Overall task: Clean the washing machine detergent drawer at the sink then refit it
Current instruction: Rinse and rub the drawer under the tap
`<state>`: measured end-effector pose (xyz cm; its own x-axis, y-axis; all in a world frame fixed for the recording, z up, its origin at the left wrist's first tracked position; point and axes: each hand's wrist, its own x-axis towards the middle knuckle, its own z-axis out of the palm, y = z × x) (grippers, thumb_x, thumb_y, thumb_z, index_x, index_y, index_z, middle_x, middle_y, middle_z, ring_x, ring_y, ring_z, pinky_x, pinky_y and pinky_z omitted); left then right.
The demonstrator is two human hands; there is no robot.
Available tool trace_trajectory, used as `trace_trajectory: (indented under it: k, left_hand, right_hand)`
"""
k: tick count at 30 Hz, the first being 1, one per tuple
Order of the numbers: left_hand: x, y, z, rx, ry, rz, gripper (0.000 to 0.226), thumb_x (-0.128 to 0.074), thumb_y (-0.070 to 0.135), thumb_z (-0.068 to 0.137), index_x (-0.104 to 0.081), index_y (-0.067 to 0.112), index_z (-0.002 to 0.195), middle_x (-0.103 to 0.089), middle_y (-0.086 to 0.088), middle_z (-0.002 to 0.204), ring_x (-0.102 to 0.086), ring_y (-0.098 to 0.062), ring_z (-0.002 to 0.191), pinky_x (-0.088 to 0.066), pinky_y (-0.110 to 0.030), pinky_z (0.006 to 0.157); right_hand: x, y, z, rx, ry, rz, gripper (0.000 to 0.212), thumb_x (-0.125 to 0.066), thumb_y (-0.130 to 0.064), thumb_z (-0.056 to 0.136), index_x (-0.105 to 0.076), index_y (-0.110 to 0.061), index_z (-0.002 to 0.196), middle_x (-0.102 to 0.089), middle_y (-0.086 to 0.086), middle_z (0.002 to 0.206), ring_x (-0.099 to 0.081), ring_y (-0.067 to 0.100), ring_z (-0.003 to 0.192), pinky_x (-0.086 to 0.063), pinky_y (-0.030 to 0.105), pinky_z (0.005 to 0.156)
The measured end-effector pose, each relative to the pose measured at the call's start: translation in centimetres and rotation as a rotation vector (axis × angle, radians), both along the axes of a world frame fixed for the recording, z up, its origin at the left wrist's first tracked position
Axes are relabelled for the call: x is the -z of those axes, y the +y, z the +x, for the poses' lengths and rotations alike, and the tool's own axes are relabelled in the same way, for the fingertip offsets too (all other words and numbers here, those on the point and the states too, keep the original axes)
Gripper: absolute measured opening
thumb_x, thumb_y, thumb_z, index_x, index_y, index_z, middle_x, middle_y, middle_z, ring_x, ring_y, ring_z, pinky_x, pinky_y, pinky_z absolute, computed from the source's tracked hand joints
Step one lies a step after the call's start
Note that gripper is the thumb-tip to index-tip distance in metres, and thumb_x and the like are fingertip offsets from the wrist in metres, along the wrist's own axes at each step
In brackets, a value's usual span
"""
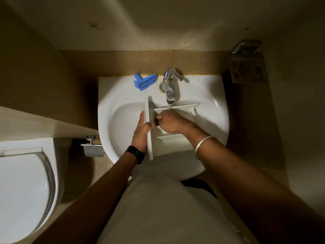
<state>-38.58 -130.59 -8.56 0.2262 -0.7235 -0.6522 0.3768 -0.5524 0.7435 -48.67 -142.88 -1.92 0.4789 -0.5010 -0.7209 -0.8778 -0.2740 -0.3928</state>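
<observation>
- Item, white plastic detergent drawer (175, 136): we hold it over the bowl of the white ceramic sink (109, 103), its flat front panel turned toward our left and its open compartments facing up at us.
- Left hand (141, 132): it grips the front panel from the outer side, fingers running up along the panel and thumb hooked over its edge; a black wrist band sits below it.
- Right hand (169, 122): clenched, and reaching down into the compartments just right of the left hand. It seems to pinch something dark at the fingertips, perhaps a small scrubbing tool, but we cannot tell what; a silver bangle rides the wrist.
- Chrome tap (169, 85): directly beyond the right hand, with a thin stream running onto the drawer's far wall.
- Blue plastic insert (145, 81): lying on the sink's back ledge, beyond the left hand and left of the tap, well apart from the drawer. We take it for a part lifted out of the drawer.
- Step in hand, as we judge it: scrubbing and rinsing the compartments under running water, the cleaning stage, with refitting not yet begun.
- Next move, as we judge it: keep the left grip firm on the wet panel, work the right hand through the remaining corners and turn the drawer so the stream reaches each one.
</observation>
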Motion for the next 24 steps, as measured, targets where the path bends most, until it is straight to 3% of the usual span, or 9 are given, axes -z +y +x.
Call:
trace_trajectory:
  k: [3,6,8,10,13,16,19,22,24]
  left_hand:
    - [-1.6,0.2,0.3,-0.059,-0.003,0.055,0.097,-0.064,0.048,0.068,-0.035,0.041,0.161,-0.059,0.001,0.151,-0.056,-0.019,0.135,-0.045,-0.039,0.113]
    - [-2.9,0.1,-0.3,-0.051,0.020,0.046,0.095,-0.062,0.050,0.073,-0.030,0.046,0.162,-0.055,0.009,0.154,-0.056,-0.012,0.133,-0.046,-0.036,0.111]
    - [-2.3,-0.3,-0.6,-0.060,0.022,0.045,0.094,-0.064,0.047,0.074,-0.030,0.046,0.161,-0.056,0.010,0.153,-0.058,-0.010,0.132,-0.047,-0.037,0.112]
    - [-1.4,-0.4,-0.5,-0.047,0.025,0.031,0.093,-0.064,0.041,0.075,-0.031,0.042,0.162,-0.058,0.007,0.151,-0.058,-0.008,0.130,-0.046,-0.035,0.112]
    - [-0.4,-0.3,-0.2,-0.035,0.009,0.029,0.095,-0.065,0.040,0.072,-0.034,0.037,0.162,-0.061,-0.004,0.148,-0.057,-0.019,0.136,-0.042,-0.045,0.116]
    - [-1.3,-0.2,0.1,-0.084,0.012,0.064,0.096,-0.064,0.043,0.070,-0.033,0.043,0.161,-0.053,-0.004,0.157,-0.048,-0.021,0.145,-0.037,-0.036,0.117]
    - [-1.9,-0.3,-0.2,-0.067,0.003,0.021,0.093,-0.063,0.049,0.071,-0.033,0.047,0.160,-0.045,0.000,0.163,-0.043,-0.020,0.148,-0.032,-0.044,0.124]
    - [-2.3,-0.5,-0.5,-0.064,-0.009,0.024,0.089,-0.061,0.052,0.072,-0.036,0.048,0.158,-0.048,-0.001,0.161,-0.045,-0.022,0.147,-0.033,-0.050,0.123]
    - [-2.4,-0.3,-0.6,-0.053,-0.025,0.028,0.087,-0.064,0.052,0.075,-0.035,0.050,0.157,-0.057,0.003,0.153,-0.053,-0.019,0.141,-0.037,-0.051,0.122]
  right_hand:
    - [-0.7,-2.1,-1.5,-0.077,0.187,-0.095,0.028,-0.053,-0.023,0.102,-0.071,-0.005,0.112,-0.070,0.016,0.123,-0.065,0.032,0.111,-0.047,0.032,0.082]
    - [-1.5,-3.6,-2.9,-0.142,0.349,-0.225,0.032,-0.047,-0.014,0.101,-0.067,0.000,0.123,-0.064,0.022,0.135,-0.062,0.038,0.122,-0.049,0.037,0.095]
    - [-1.4,-2.6,-2.0,-0.139,0.289,-0.268,0.033,-0.048,-0.014,0.100,-0.066,0.000,0.124,-0.066,0.020,0.133,-0.061,0.037,0.123,-0.049,0.036,0.096]
    - [-0.9,-0.6,-0.3,-0.119,0.134,-0.171,0.031,-0.050,-0.016,0.099,-0.066,0.000,0.120,-0.067,0.021,0.124,-0.062,0.037,0.119,-0.048,0.035,0.091]
    - [0.1,1.4,0.2,-0.171,-0.002,-0.099,0.032,-0.043,-0.016,0.099,-0.063,-0.002,0.119,-0.063,0.022,0.119,-0.057,0.035,0.116,-0.048,0.040,0.095]
    - [0.5,0.0,-2.5,-0.065,0.076,-0.239,0.045,-0.029,-0.021,0.097,-0.068,-0.005,0.112,-0.065,0.021,0.119,-0.060,0.038,0.113,-0.051,0.043,0.094]
    - [0.9,-0.8,-4.8,0.167,0.088,-0.442,0.023,-0.041,-0.017,0.099,-0.061,-0.005,0.098,-0.066,0.023,0.110,-0.062,0.040,0.101,-0.052,0.042,0.080]
    - [1.3,1.7,-4.1,0.159,-0.098,-0.629,0.034,-0.048,-0.023,0.100,-0.064,-0.002,0.120,-0.062,0.018,0.127,-0.056,0.035,0.120,-0.050,0.045,0.101]
    - [1.1,4.5,-3.2,0.055,-0.210,-0.598,0.050,-0.043,-0.031,0.102,-0.055,-0.006,0.143,-0.053,0.012,0.148,-0.046,0.029,0.138,-0.037,0.046,0.117]
